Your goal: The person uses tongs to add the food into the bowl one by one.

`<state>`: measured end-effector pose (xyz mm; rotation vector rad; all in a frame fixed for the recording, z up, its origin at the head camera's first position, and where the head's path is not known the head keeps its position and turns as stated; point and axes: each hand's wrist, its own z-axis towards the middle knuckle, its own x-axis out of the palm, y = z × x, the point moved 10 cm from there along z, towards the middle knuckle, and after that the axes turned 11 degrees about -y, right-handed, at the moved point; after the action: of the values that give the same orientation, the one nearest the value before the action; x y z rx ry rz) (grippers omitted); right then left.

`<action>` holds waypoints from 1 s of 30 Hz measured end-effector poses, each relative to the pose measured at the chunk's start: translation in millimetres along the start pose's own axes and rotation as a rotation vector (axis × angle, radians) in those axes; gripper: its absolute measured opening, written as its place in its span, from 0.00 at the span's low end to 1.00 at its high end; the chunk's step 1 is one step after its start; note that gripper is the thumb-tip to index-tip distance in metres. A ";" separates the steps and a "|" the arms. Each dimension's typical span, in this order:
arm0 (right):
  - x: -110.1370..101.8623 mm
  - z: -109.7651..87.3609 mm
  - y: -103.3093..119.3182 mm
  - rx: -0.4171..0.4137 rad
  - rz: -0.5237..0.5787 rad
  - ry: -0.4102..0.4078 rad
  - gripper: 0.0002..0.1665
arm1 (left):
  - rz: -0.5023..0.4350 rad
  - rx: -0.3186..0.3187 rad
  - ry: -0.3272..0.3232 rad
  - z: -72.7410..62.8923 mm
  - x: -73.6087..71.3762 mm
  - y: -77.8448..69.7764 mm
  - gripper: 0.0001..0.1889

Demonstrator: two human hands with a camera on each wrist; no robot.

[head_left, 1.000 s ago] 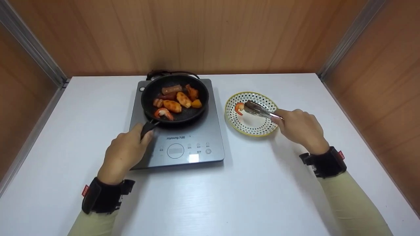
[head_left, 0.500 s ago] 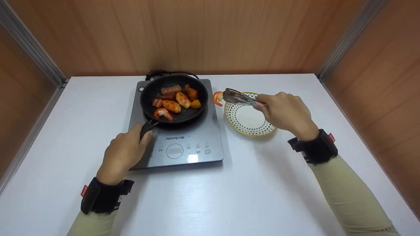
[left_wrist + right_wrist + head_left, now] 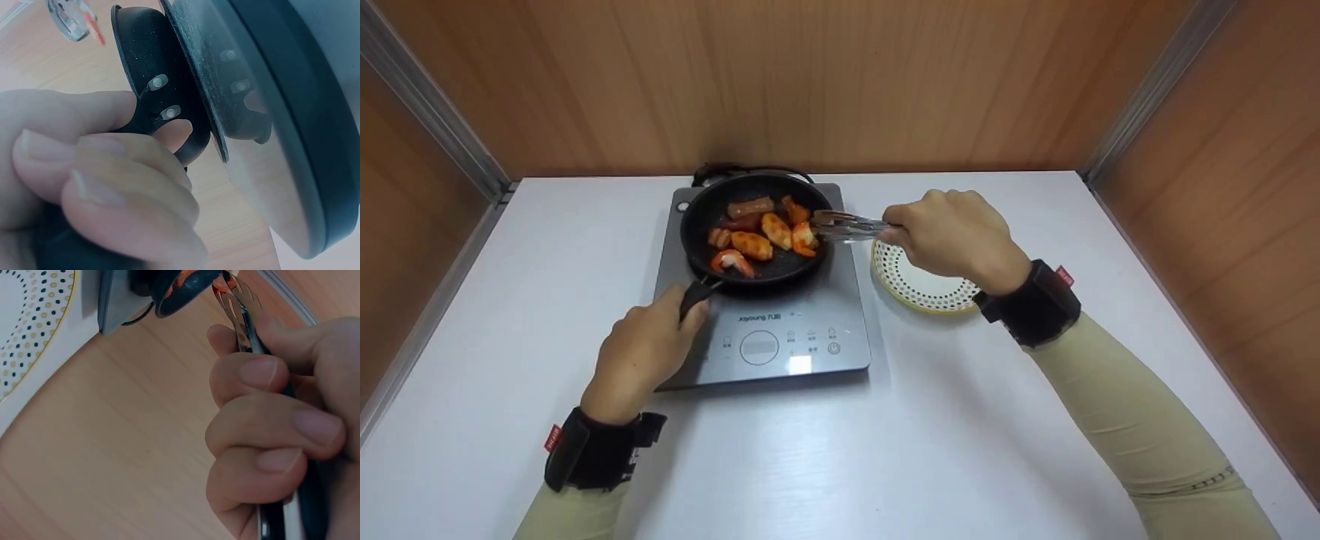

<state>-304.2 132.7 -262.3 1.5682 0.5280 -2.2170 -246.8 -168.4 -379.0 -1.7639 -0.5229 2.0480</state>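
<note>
A black frying pan (image 3: 772,271) sits on the induction cooker (image 3: 810,319), its handle (image 3: 695,296) gripped by my left hand (image 3: 645,349). Curled fingers and the pan's underside (image 3: 152,45) fill much of the left wrist view. My right hand (image 3: 956,236) holds metal tongs (image 3: 851,226), fingers wrapped round them in the right wrist view. Between the tong tips is an orange and white shrimp (image 3: 804,238), over the right side of the pan. Another shrimp (image 3: 733,262) lies near the handle side, among browned pieces (image 3: 752,245) and sausage-like pieces (image 3: 750,208).
Right of the cooker stands a dotted plate (image 3: 930,289) with a yellow rim, partly hidden under my right hand. A black cable (image 3: 780,166) runs behind the pan. Wooden panels (image 3: 840,82) enclose the white table (image 3: 780,457) at the back and sides.
My right hand has moved left, carrying the shrimp in the tongs from the plate to the pan's right side. My left hand keeps its grip on the handle.
</note>
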 end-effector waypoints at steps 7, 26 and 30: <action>10.7 16.6 16.0 -0.008 -0.021 0.094 0.18 | 0.008 0.009 -0.001 0.3 -0.5 -2.7 0.15; 30.3 47.1 47.2 -0.026 -0.179 0.196 0.22 | -0.002 0.000 0.005 -0.7 -0.1 -2.0 0.14; 34.5 47.7 50.5 -0.036 -0.181 0.223 0.22 | -0.004 -0.001 0.005 -0.5 0.6 -3.0 0.15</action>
<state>-328.0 62.3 -284.6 1.8248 0.7982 -2.1568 -246.3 -165.5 -378.0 -1.7665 -0.5254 2.0410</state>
